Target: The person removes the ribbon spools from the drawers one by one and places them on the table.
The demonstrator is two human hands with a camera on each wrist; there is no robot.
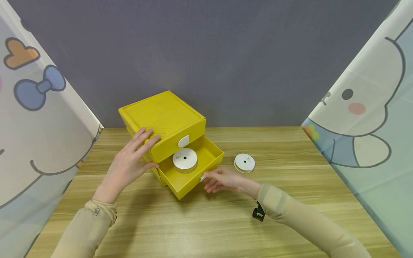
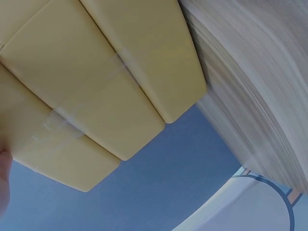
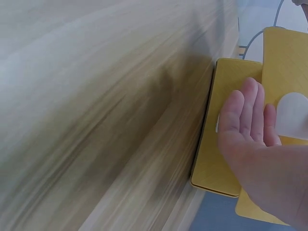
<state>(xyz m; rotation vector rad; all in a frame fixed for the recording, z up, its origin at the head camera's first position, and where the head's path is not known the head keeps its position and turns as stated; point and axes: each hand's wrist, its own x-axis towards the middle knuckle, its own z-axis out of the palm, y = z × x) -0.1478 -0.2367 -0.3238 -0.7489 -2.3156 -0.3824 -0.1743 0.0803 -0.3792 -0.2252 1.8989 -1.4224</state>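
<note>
A yellow drawer box point(image 1: 162, 113) stands on the table with one drawer point(image 1: 180, 190) pulled out below its top one. Inside this drawer lies a white spool point(image 1: 185, 158). My left hand point(image 1: 129, 157) rests on the box's near left corner, fingers stretched over the top and thumb along the front side. At the pulled-out drawer's front, my right hand point(image 1: 224, 179) pinches the white pull tab point(image 3: 292, 115) with thumb and index finger; the other fingers hang loosely below. A second white spool point(image 1: 244, 162) lies on the table, just beyond the right hand.
The wooden table point(image 1: 284, 179) runs up to a grey back wall point(image 1: 245, 64). Cartoon-printed cloths flank it on both sides. The top drawer is closed, with its white tab point(image 1: 183, 141) in front. Below the pulled-out drawer, a lower drawer front point(image 3: 226, 168) shows in the right wrist view.
</note>
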